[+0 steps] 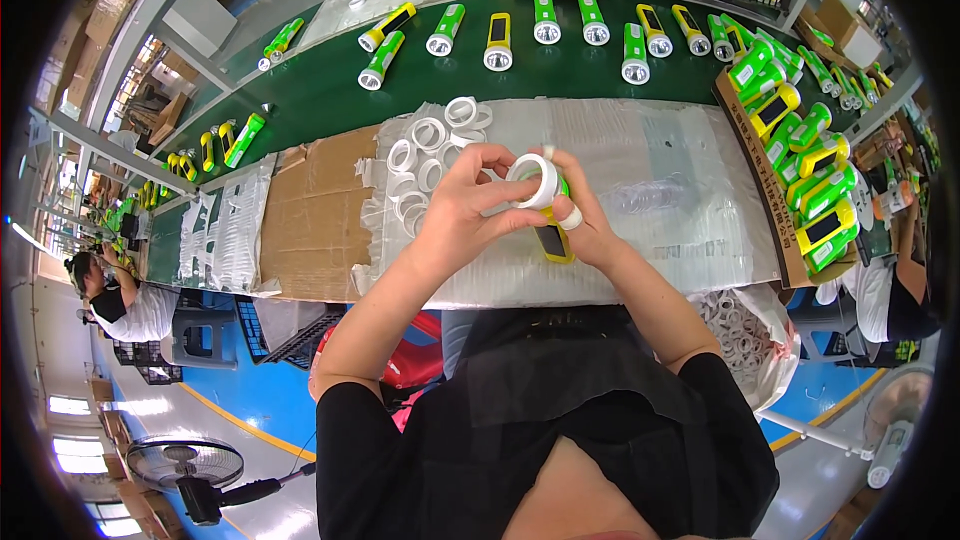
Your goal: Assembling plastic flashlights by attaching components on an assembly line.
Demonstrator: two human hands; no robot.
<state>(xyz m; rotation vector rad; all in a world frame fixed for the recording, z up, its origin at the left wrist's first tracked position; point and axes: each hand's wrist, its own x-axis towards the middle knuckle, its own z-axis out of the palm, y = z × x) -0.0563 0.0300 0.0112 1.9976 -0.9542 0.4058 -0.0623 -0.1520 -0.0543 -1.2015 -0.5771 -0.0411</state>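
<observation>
My left hand (pixel 455 205) pinches a white plastic ring (pixel 549 187) between its thumb and fingers, above the middle of the worktop. Just to its right, my right hand (pixel 594 225) is wrapped round a yellow-and-green flashlight (pixel 554 244), whose dark panel shows below the ring. The ring is at the flashlight's upper end; whether it sits around the head or only in front of it, I cannot tell. White wraps cover the tips of my right thumb and one finger. Several loose white rings (pixel 401 186) lie left of my hands.
A green conveyor belt (pixel 310 85) carrying several flashlights (pixel 498 41) runs beyond the plastic-covered worktop (pixel 680 230). At right stands a carton (pixel 757 175) full of flashlights. Brown cardboard (pixel 318 210) lies left. Below right hangs a bag (pixel 786 345) of rings. Other people work left, right and across.
</observation>
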